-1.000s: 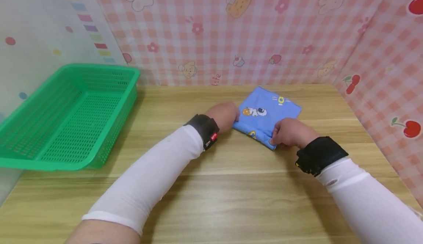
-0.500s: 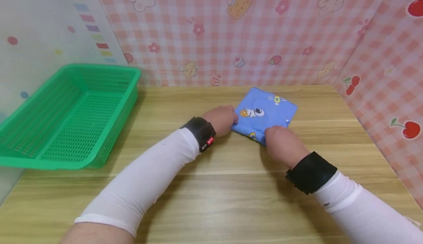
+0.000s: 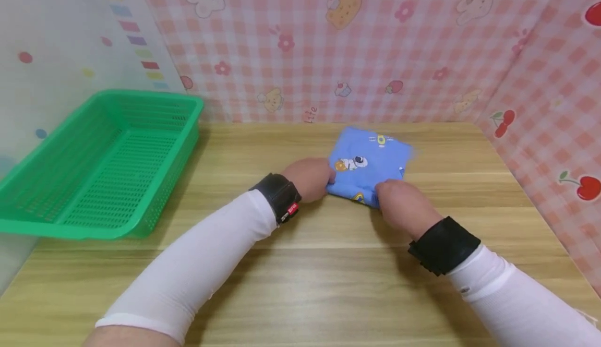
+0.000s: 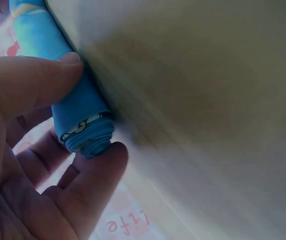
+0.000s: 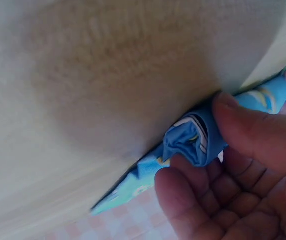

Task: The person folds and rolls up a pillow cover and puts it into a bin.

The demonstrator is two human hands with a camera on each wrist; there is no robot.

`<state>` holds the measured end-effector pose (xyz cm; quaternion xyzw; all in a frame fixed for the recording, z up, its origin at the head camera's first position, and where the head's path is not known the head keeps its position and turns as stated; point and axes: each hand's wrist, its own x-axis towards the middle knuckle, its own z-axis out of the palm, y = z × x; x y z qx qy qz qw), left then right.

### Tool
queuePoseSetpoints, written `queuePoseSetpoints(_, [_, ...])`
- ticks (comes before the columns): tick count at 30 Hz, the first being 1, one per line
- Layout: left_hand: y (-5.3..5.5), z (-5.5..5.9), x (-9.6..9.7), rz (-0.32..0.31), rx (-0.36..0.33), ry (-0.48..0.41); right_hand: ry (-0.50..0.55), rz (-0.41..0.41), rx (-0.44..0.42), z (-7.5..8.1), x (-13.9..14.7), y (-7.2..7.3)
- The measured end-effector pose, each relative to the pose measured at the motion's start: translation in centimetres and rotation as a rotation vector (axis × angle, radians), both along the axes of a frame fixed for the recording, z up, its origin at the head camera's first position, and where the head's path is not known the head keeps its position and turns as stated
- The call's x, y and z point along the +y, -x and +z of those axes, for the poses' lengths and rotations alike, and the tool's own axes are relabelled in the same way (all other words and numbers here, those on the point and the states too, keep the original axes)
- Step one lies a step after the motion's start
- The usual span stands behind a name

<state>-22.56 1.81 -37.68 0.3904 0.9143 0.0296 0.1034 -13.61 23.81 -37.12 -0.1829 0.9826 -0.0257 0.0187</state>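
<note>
A blue cloth (image 3: 375, 156) printed with an astronaut lies on the table, its near edge rolled up and the far part spread flat. At the roll's left end my left hand (image 3: 309, 179) pinches it; in the left wrist view the thumb lies along the blue roll (image 4: 80, 105) and a fingertip touches its layered end. My right hand (image 3: 406, 206) grips the other end. Close up in the right wrist view, the thumb and curled fingers hold the spiralled roll end (image 5: 183, 142), with a flat corner of cloth trailing beyond it.
A green plastic basket (image 3: 70, 230) with slotted walls stands at the left of the wooden table (image 3: 300, 284). A pink checked wall (image 3: 300, 65) rises right behind the cloth, and another side wall (image 3: 554, 128) bounds the right.
The cloth has shifted left and a little more of it is rolled. My right hand has moved left and turned over the roll's end; my left hand has drawn slightly nearer.
</note>
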Motion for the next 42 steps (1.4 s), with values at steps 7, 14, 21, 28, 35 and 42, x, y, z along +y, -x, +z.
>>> queuePoseSetpoints(7, [-3.1,0.0,-3.5,0.036,0.058,0.025,0.032,0.104,0.026,0.0,-1.7,0.7])
queuePoseSetpoints(14, [-5.2,-0.2,-6.8,0.102,0.056,-0.009,0.05,0.132,-0.033,-0.1,-4.0,1.2])
queuePoseSetpoints(21, [-5.2,-0.1,-8.3,0.15,0.016,-0.037,0.06,0.12,-0.125,0.2,-5.2,1.6])
queuePoseSetpoints(28, [-5.2,0.0,-9.1,0.187,0.01,-0.047,0.077,0.127,-0.148,0.1,-5.8,1.9])
queuePoseSetpoints(35, [-4.8,-0.1,-9.0,0.233,-0.007,-0.149,0.11,0.107,-0.148,-0.1,-5.7,1.9])
queuePoseSetpoints(42, [-4.7,0.2,-9.4,0.204,-0.002,-0.171,0.108,0.084,-0.134,-0.3,-5.5,1.6])
